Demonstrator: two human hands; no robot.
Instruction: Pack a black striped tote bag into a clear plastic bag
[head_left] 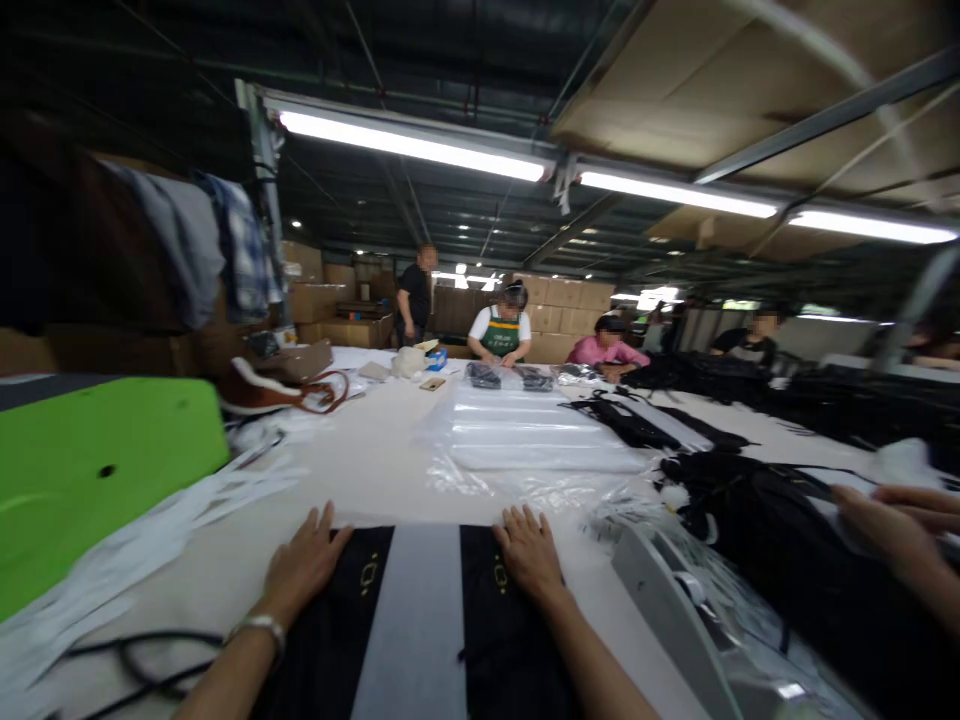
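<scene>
A folded black garment [499, 625] lies in front of me, with small gold marks near its far edge. A pale grey-white strip [416, 610] runs down its middle between two black sides. My left hand [304, 560] is open at the garment's far left corner, its thumb touching the cloth and its fingers on the table. My right hand [529, 550] lies open and flat on the far right corner, fingers stretched forward. On my left wrist is a light band [260, 627]. The garment's near end runs out of view.
Clear plastic bags [540, 430] lie ahead on the white table [360, 440]. A grey machine [667, 600] stands at right; beyond it, another person's hands [885, 515] hold something pale over black cloth [795, 560]. White strips [172, 520] and a green panel [112, 460] are at left.
</scene>
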